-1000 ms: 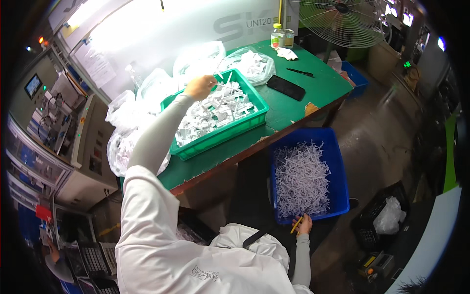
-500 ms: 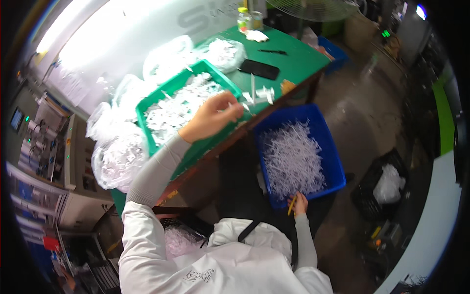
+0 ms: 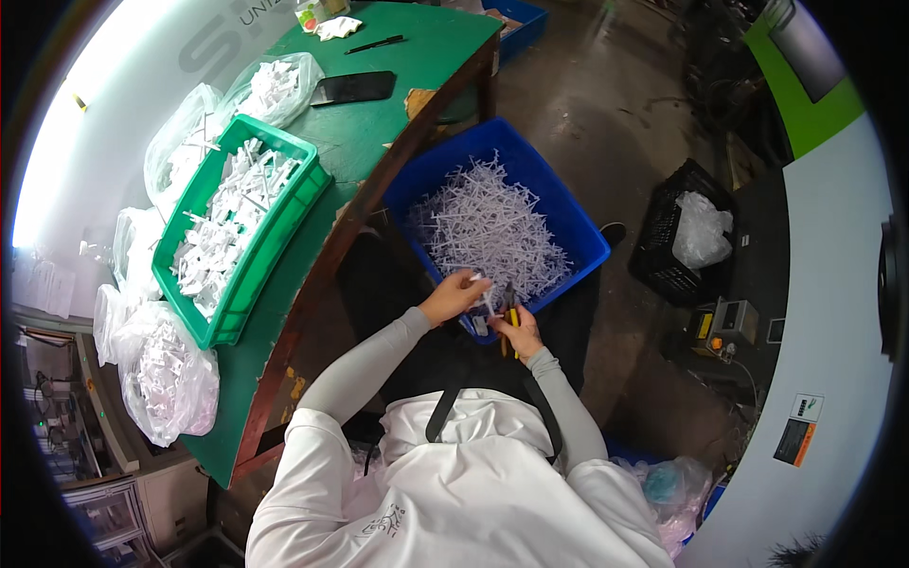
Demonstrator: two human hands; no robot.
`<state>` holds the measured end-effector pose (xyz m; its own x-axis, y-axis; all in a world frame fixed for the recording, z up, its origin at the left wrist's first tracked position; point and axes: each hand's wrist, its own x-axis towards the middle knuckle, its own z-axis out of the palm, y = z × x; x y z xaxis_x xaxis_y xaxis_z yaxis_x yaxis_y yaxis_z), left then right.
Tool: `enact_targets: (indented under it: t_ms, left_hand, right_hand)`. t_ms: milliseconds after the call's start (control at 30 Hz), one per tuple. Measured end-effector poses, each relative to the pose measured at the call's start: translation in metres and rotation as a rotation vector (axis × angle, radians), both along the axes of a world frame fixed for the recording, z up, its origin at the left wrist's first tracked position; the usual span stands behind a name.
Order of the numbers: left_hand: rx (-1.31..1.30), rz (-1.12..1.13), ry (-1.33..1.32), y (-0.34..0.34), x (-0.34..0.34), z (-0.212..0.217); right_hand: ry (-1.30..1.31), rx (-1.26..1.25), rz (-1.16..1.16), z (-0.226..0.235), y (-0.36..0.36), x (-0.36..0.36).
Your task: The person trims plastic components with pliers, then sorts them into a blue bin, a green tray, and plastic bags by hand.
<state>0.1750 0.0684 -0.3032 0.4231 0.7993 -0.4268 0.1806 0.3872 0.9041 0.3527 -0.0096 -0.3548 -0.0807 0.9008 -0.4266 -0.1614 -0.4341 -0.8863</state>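
Note:
My left hand (image 3: 453,297) is closed on a small white plastic piece (image 3: 488,301) with thin arms, above the near edge of the blue bin (image 3: 592,248). Close beside it, my right hand (image 3: 519,335) grips yellow-handled pliers (image 3: 514,317), whose dark jaws point away from me, near the white piece. I cannot make out whether the jaws touch it. A tangled heap of thin white plastic sprues (image 3: 492,222) lies in the bin. On the table to the left, a green tray (image 3: 251,275) holds many short white plastic parts (image 3: 227,222).
Clear bags of white parts (image 3: 166,379) line the green table (image 3: 355,133) behind the tray. A black phone (image 3: 353,88), a pen (image 3: 374,44) and a crumpled tissue (image 3: 338,28) lie farther back. Right of the bin stands a black crate (image 3: 653,237) with a plastic bag inside.
My left hand has come from beside the green tray down to the blue bin with the white piece. My right hand has raised the pliers beside it. The view has shifted rightward.

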Motion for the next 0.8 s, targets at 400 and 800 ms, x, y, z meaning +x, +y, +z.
enact_targets:
  t_ms: [400,800]
  left_hand:
    - [-0.231,-0.103,-0.002,0.003,-0.016,-0.006]
    - [-0.199,0.146,-0.111,0.013,-0.015,-0.017]
  right_hand:
    - [0.268,-0.171,-0.294,-0.003,0.013,-0.005]
    - [-0.248,0.033,0.025,-0.010,0.008,-0.005]
